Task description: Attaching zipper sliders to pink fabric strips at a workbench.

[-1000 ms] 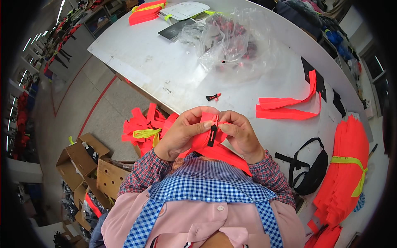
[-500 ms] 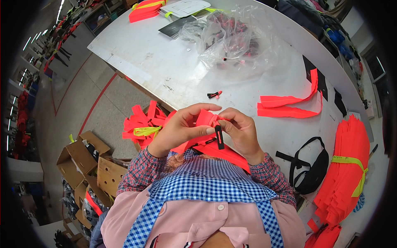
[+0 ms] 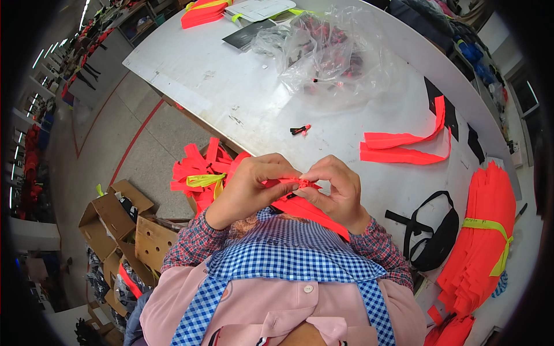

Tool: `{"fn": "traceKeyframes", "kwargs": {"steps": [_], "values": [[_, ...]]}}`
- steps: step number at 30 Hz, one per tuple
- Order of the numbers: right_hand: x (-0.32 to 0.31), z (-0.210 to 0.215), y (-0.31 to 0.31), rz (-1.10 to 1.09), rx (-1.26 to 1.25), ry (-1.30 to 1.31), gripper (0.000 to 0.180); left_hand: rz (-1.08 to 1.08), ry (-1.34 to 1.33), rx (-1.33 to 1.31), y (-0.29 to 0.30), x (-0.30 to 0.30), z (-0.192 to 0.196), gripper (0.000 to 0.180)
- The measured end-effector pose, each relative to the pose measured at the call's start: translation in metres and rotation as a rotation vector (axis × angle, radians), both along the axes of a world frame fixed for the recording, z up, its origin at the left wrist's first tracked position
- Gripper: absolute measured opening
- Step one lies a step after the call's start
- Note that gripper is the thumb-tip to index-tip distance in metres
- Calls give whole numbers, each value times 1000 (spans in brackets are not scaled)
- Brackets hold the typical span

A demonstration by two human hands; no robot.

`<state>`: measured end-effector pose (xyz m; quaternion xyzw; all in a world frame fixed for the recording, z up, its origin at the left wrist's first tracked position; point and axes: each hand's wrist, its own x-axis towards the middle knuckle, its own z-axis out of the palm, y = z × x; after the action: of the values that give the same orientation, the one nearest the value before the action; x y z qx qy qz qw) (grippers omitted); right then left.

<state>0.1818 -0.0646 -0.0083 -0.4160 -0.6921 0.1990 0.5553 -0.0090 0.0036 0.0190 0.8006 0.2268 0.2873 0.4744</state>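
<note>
Close in front of my body, my left hand and my right hand meet, thumbs and fingers pinching the end of a neon orange zipper. Its tape trails from the fingers across my lap to the lower right. A dark bit of a pull shows just under the fingertips; the rest of the slider is hidden. Beyond my hands, a few loose zipper sliders with black and orange pulls lie on the white table. To their right rests a folded orange zipper strip.
A clear plastic bag of small pulls stands at the back. Bundles of orange zippers lie at left and right, tied with yellow strips. A black pouch is by my right arm, cardboard boxes at lower left.
My hands have drawn closer together and the fingertips now meet on the zipper end. The black pull that hung down between them is mostly out of sight.
</note>
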Motion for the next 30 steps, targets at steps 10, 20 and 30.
{"fn": "traceKeyframes", "kwargs": {"steps": [10,20,30], "values": [[-1,0,-5,11,70,-36,22,-113,-99,-219,2,0,-5,28],[-3,0,-2,73,57,-8,20,-127,-108,-183,3,1,-9,23],[-6,-11,-3,110,-117,139,17,-170,-74,-272,8,2,-14,18]]}}
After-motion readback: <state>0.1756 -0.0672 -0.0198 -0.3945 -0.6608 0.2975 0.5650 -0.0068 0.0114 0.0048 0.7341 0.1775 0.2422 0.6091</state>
